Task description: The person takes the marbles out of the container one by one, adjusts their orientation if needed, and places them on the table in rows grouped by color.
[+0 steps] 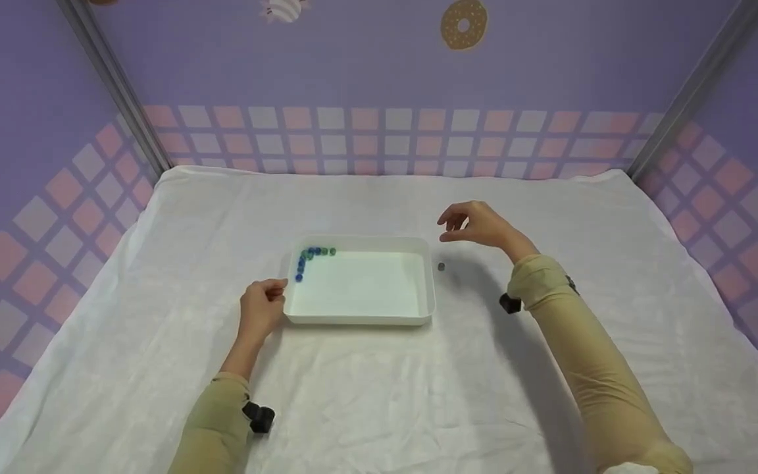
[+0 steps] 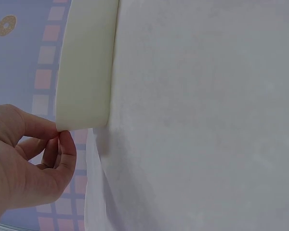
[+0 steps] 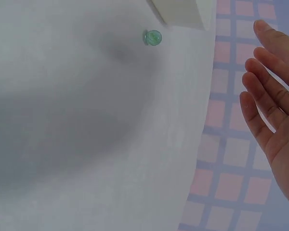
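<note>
A white rectangular tray [image 1: 359, 320] sits on the cloth, with blue and green marbles [image 1: 301, 264] lined along its left wall and far left corner. My left hand [image 1: 263, 308] pinches the tray's left rim between thumb and fingers; in the left wrist view the fingertips meet at the tray wall [image 2: 86, 67]. My right hand [image 1: 481, 225] hovers beyond the tray's right side, fingers loosely bent and holding nothing. Below it, just right of the tray, lies a single marble [image 1: 441, 266], which looks clear green in the right wrist view, where the right hand [image 3: 274, 91] is apart from it.
A wrinkled white cloth [image 1: 366, 395] covers the table. Purple walls with pink and white squares [image 1: 366, 118] enclose the back and both sides. Black wrist cameras [image 1: 260, 418] are worn on both forearms.
</note>
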Action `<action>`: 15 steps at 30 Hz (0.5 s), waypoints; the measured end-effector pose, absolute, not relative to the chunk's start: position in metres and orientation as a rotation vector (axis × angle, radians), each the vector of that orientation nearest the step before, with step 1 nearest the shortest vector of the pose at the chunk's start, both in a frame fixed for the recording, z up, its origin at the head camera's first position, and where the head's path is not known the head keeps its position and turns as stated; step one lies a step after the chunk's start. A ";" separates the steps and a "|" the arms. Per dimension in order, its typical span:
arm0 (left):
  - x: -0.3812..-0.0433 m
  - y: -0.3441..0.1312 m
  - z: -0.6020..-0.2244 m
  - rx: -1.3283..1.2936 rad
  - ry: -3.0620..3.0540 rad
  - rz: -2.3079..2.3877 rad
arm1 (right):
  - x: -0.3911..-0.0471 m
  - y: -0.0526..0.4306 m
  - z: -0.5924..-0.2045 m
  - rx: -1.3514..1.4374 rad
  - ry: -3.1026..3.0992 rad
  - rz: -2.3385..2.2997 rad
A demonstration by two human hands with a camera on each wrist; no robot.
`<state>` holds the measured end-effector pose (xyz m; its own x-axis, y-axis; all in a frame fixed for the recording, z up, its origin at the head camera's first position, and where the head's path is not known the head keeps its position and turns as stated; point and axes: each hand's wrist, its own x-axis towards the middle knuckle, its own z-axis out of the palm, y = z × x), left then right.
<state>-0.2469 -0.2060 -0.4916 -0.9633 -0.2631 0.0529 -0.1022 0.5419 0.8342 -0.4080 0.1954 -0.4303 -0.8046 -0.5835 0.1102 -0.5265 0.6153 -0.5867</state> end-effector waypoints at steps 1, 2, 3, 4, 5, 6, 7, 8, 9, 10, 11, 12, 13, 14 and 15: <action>-0.247 -0.206 -0.491 0.312 -2.609 -1.395 | -0.408 0.194 -0.430 -0.951 2.739 -0.950; -0.247 -0.206 -0.492 0.314 -2.612 -1.397 | -0.409 0.193 -0.429 -0.960 2.735 -0.951; -0.247 -0.206 -0.491 0.317 -2.615 -1.400 | -0.410 0.192 -0.429 -0.969 2.733 -0.951; -0.246 -0.206 -0.491 0.321 -2.618 -1.403 | -0.410 0.191 -0.428 -0.978 2.730 -0.951; -0.246 -0.206 -0.491 0.319 -2.620 -1.402 | -0.411 0.189 -0.426 -0.989 2.728 -0.952; -0.246 -0.206 -0.491 0.322 -2.620 -1.404 | -0.411 0.188 -0.425 -1.003 2.727 -0.952; -0.246 -0.206 -0.490 0.323 -2.620 -1.402 | -0.412 0.187 -0.424 -1.017 2.726 -0.954; -0.246 -0.206 -0.490 0.324 -2.619 -1.400 | -0.412 0.185 -0.423 -1.031 2.727 -0.951; -0.246 -0.206 -0.490 0.325 -2.618 -1.399 | -0.413 0.184 -0.422 -1.053 2.731 -0.944; -0.246 -0.206 -0.490 0.325 -2.617 -1.399 | -0.413 0.182 -0.422 -1.071 2.731 -0.938; -0.247 -0.206 -0.490 0.325 -2.617 -1.398 | -0.414 0.180 -0.421 -1.086 2.731 -0.932; -0.247 -0.206 -0.490 0.331 -2.616 -1.402 | -0.414 0.178 -0.420 -1.097 2.728 -0.928; -0.247 -0.206 -0.490 0.330 -2.616 -1.402 | -0.415 0.176 -0.419 -1.105 2.725 -0.924; -0.248 -0.206 -0.490 0.330 -2.616 -1.406 | -0.415 0.173 -0.418 -1.112 2.725 -0.919; -0.248 -0.206 -0.490 0.330 -2.615 -1.408 | -0.415 0.171 -0.417 -1.119 2.722 -0.915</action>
